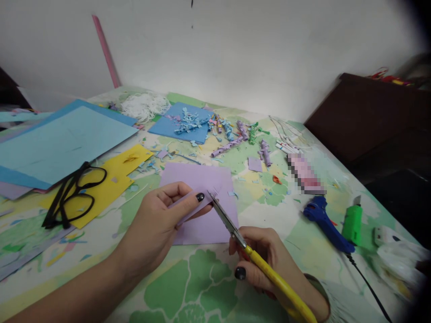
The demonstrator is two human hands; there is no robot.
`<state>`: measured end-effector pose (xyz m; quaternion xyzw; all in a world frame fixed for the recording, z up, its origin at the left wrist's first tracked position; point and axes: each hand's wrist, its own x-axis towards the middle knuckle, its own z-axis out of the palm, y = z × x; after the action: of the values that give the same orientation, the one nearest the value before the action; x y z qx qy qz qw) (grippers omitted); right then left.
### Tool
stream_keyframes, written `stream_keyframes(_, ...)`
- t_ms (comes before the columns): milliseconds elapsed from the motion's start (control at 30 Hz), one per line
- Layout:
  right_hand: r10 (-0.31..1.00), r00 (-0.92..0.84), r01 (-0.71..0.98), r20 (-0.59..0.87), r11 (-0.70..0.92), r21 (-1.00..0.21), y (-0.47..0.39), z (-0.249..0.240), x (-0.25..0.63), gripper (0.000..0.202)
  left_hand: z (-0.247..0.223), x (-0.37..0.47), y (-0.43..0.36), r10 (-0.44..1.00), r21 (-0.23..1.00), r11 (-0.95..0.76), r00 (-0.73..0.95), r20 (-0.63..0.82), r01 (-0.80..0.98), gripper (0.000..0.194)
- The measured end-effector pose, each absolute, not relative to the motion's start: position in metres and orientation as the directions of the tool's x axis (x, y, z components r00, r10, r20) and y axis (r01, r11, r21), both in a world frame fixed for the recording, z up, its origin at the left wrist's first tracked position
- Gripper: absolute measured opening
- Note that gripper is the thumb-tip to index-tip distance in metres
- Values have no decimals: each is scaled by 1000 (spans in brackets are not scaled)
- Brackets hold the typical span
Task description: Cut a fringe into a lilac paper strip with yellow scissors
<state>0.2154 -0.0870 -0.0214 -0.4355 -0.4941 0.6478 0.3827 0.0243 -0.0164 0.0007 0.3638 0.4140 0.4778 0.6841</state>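
Note:
My left hand [168, 215] pinches a folded strip of lilac paper [183, 199] between thumb and fingers. At the strip's right end are the narrow blades of a pair of scissors [279, 278] with yellow and red handles. Those handles are in my right hand [261, 255], its fingers closed round them. A few short slits show near the blade tips. Beneath both hands a square lilac sheet [205, 231] lies flat on the table. The fingers behind the strip are partly hidden.
Black glasses [76, 193] rest on yellow paper [111, 197] beside large blue sheets [67, 139]. Fringed paper rolls [239, 134] and white string [144, 106] lie farther back. At right are a blue glue gun [328, 224] and a green cutter [352, 224] with its blade exposed.

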Motion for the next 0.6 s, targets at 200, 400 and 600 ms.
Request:
stream_keyframes(200,929,-324,-100,-180,-223,-970,-87,-23,214,32,-1,24,-16,955,891,279,199,-219,-359,15)
stream_keyframes(400,936,-310,-102,-168,-208,-973,-86,-26,214,29,-2,25,-15,956,887,275,202,-212,-371,15)
stream_keyframes(600,937,-306,-95,-170,-207,-974,-87,-25,214,29,-1,24,-15,958,886,270,195,-209,-378,15)
